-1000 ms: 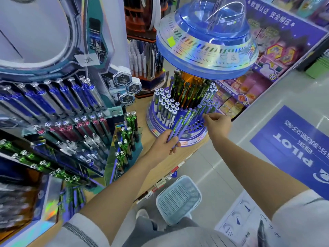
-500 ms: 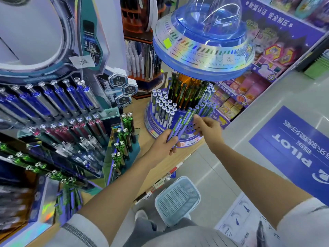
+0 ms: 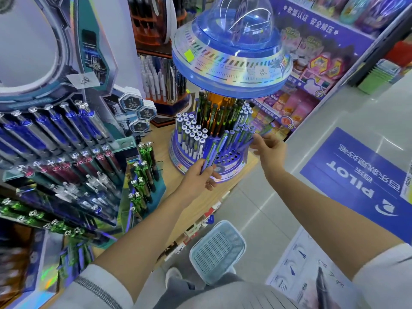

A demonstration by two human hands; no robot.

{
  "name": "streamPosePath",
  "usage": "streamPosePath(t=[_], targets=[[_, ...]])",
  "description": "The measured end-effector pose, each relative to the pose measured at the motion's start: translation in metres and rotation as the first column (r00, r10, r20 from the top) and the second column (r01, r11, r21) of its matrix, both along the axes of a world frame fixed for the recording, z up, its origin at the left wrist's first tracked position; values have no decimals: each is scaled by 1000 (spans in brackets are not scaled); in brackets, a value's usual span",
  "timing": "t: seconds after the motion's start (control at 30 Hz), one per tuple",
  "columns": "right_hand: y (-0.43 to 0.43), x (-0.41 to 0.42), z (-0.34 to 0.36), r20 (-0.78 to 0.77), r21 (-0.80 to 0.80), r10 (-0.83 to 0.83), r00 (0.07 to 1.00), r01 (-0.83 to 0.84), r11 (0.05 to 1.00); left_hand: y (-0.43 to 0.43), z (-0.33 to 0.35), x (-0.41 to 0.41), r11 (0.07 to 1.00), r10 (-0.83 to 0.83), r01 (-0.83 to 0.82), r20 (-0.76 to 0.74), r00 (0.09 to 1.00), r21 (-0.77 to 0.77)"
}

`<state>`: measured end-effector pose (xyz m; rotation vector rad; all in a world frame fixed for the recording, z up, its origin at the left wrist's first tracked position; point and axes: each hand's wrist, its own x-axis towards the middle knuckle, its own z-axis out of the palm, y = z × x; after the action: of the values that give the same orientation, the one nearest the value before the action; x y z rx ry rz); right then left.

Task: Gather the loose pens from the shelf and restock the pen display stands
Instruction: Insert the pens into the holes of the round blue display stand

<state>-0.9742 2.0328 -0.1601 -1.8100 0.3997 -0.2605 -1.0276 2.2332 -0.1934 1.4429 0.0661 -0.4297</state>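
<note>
Here my left hand (image 3: 198, 177) grips a bundle of pens (image 3: 215, 150) slanting toward the upper right, against the stand (image 3: 178, 152); my right hand (image 3: 270, 150) pinches one blurred pen (image 3: 267, 129).

I see a pale grey tiled floor (image 3: 263, 219) on my right, and it is shiny with light. A big blue sticker (image 3: 356, 175) lies flat on it at the right, with white letters that say PILOT. Near me on the right is a white sheet (image 3: 296, 270) with little drawings. A light blue basket (image 3: 217, 248) with holes sits on the floor, close to the edge of the wooden shelf (image 3: 162, 139). Far off on the right stands a purple rack (image 3: 312, 90) full of pink and yellow boxes. A green stack (image 3: 376, 79) sits past its end.
</note>
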Motion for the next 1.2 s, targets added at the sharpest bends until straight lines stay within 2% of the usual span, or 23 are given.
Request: streamPosePath(t=[0.17,0.5,0.67,0.87,1.03,1.2], targets=[[1,7,-12,-70,-162,-51,996,39,986,0,-1,2,1000,-11,11,1,1000,8],[6,4,-8,5,-250,-69,998,68,966,0,-7,6,999,-26,26,-4,1000,-31],[4,4,-11,-25,-327,-31,999,21,945,0,-6,7,999,-25,25,-7,1000,-36],[13,5,-20,-53,-255,-70,996,54,965,0,-5,7,999,-28,28,3,1000,-40],[18,11,-25,-86,-269,-74,994,48,962,1,-5,5,999,-34,34,6,999,-28],[16,6,-26,-79,-168,-66,995,52,984,2,-6,5,999,-29,30,7,1000,-18]])
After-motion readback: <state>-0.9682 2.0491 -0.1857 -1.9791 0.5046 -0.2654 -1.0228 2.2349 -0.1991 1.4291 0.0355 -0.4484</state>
